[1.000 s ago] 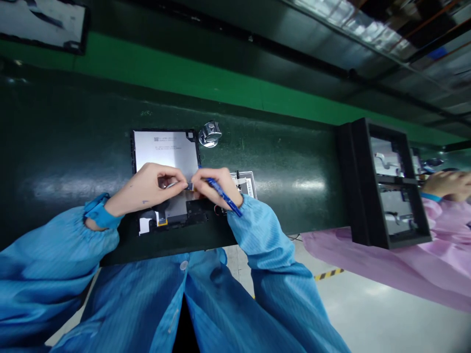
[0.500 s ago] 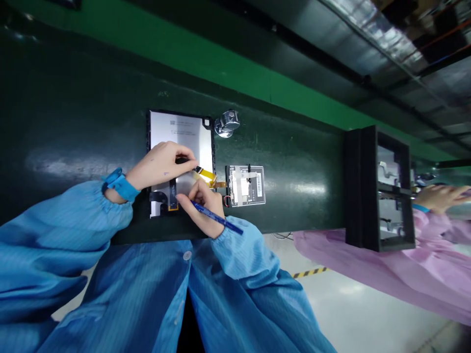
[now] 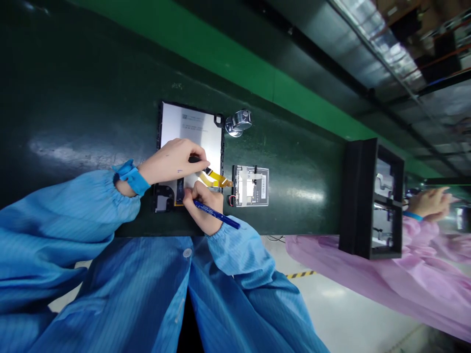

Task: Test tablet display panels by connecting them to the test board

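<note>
A flat tablet-like panel (image 3: 191, 128) with a white sheet and a printed label lies on the dark green bench (image 3: 73, 113). My left hand (image 3: 175, 159) rests on it, fingers pinched on the end of a yellow flex cable (image 3: 215, 179) that bends off the panel's right edge. My right hand (image 3: 204, 206) is closed round a blue pen-like tool (image 3: 215, 215), its tip down at the panel's lower edge. Both sleeves are blue.
A small circuit board (image 3: 251, 186) with a red wire lies right of the panel. A shiny metal knob (image 3: 239, 122) sits above it. A black foam tray (image 3: 371, 198) stands upright at right, where another person in a pink sleeve (image 3: 386, 274) has a hand (image 3: 427, 202).
My hands parted from a shared pinch at the panel's middle. My left hand now lifts the yellow cable; my right hand dropped to the panel's lower edge with the tool. The view shifted.
</note>
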### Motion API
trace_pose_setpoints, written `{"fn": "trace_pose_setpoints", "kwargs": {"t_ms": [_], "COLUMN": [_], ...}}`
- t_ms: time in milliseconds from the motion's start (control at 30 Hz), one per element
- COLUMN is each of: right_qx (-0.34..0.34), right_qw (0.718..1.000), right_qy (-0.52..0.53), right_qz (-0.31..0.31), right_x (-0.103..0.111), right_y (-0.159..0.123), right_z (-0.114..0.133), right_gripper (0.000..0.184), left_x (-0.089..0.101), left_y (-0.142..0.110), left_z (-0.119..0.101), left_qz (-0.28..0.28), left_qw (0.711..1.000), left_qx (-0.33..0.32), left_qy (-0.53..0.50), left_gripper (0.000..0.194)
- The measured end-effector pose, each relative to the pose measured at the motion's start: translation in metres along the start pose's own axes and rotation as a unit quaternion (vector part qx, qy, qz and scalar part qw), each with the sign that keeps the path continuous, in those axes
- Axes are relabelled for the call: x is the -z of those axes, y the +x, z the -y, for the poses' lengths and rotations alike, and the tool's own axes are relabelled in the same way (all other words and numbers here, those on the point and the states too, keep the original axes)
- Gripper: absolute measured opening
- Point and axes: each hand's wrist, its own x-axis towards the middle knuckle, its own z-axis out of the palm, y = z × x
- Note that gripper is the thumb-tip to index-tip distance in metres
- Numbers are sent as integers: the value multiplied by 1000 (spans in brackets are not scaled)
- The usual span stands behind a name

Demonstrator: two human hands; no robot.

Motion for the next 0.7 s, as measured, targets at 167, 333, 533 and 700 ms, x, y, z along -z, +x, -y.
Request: {"fn": "trace_pose_setpoints", "kwargs": {"t_ms": [167, 333, 533, 700], "right_qx": [-58, -40, 217, 243], "right_qw": [995, 988, 948, 908], "right_qy": [77, 142, -137, -290], "right_qz": [-13, 42, 186, 179], "right_x": [9, 22, 20, 9], "right_y": [0, -11, -32, -71], "right_z": [0, 1, 7, -1], "right_gripper": [36, 25, 56, 53], "left_x": [3, 26, 45, 42], "left_y": [1, 2, -1, -3], "left_z": [0, 16, 23, 14], "left_qz": [2, -169, -202, -205], "left_qw": [1000, 979, 952, 954], "left_qx": [2, -9, 12, 67], "left_qy": [-30, 114, 228, 209], "left_gripper": [27, 42, 52, 40]}}
